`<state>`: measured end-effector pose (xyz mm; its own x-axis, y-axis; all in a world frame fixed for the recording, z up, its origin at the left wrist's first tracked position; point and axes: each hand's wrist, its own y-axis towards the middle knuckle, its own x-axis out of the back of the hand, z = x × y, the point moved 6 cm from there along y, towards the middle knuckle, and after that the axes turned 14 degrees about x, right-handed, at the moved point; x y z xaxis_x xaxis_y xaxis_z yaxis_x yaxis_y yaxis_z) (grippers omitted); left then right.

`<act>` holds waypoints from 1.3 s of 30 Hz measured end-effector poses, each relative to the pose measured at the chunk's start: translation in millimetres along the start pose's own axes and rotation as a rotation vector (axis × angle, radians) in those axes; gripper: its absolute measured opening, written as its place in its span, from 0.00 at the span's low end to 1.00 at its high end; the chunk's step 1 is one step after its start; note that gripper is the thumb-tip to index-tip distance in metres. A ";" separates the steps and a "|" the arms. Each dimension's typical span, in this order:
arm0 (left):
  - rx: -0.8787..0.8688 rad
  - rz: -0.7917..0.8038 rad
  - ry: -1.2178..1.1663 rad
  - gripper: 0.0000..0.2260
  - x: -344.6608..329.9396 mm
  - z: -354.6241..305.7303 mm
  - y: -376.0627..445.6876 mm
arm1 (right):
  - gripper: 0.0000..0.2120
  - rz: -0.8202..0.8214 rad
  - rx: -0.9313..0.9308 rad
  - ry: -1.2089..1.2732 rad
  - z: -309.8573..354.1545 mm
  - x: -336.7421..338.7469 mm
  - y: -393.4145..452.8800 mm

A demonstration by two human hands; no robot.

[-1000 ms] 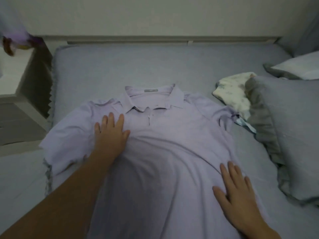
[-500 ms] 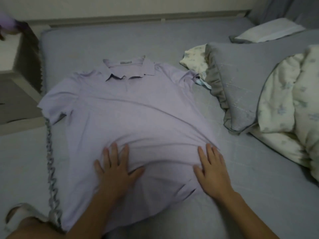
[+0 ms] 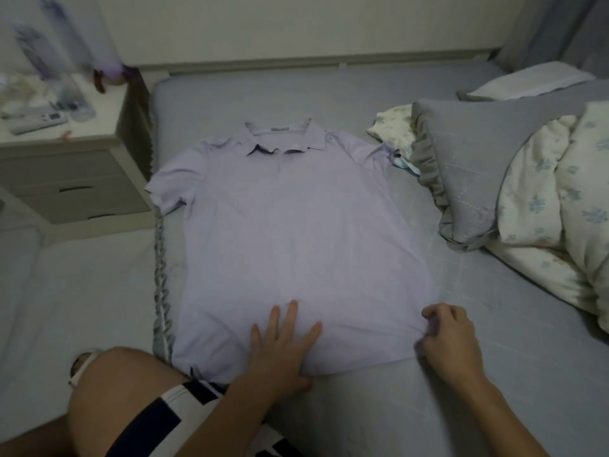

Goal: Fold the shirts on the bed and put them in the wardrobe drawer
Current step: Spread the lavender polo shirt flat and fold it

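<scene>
On bed (image 3: 329, 103), left hand (image 3: 283, 344) flat on shirt (image 3: 296, 232); right hand (image 3: 448, 338) pinches hem.

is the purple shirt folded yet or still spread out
Spread out, not folded: the purple shirt lies flat on the bed, collar and sleeves showing.

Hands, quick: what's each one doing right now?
Left hand: open, flat on the purple shirt near its hem.
Right hand: closed, pinching the shirt's bottom right corner.
</scene>
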<state>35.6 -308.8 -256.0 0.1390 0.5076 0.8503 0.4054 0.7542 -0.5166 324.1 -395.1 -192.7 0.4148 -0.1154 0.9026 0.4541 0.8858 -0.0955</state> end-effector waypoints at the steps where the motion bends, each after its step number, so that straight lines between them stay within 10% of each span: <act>1: -0.053 -0.004 -0.001 0.39 2.8 -3.5 -3.4 | 0.20 -0.033 0.062 0.014 6.6 -0.3 -0.7; 7: -0.056 -0.002 -0.229 0.16 27.9 -4.0 -12.0 | 0.14 0.007 0.016 -0.206 6.0 -8.0 -3.2; 11: 0.021 -0.093 -0.211 0.18 46.9 17.0 3.5 | 0.21 -0.022 0.049 -0.333 25.0 -1.9 17.1; 25: 0.700 -0.386 -0.741 0.21 158.8 289.7 154.3 | 0.33 0.191 0.759 -0.200 372.1 -173.7 192.6; 32: 0.833 -0.328 -1.638 0.25 156.5 392.1 231.3 | 0.35 0.082 0.834 -0.063 472.0 -245.1 255.4; 39: 0.716 -0.485 -1.328 0.11 180.4 416.9 250.1 | 0.08 -0.151 0.931 0.130 464.3 -249.6 240.1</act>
<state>-214.6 145.1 -273.9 -0.8833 -0.1315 0.4501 -0.3708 0.7834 -0.4988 -36.5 55.1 -246.0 0.5132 -0.2577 0.8186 -0.2770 0.8531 0.4422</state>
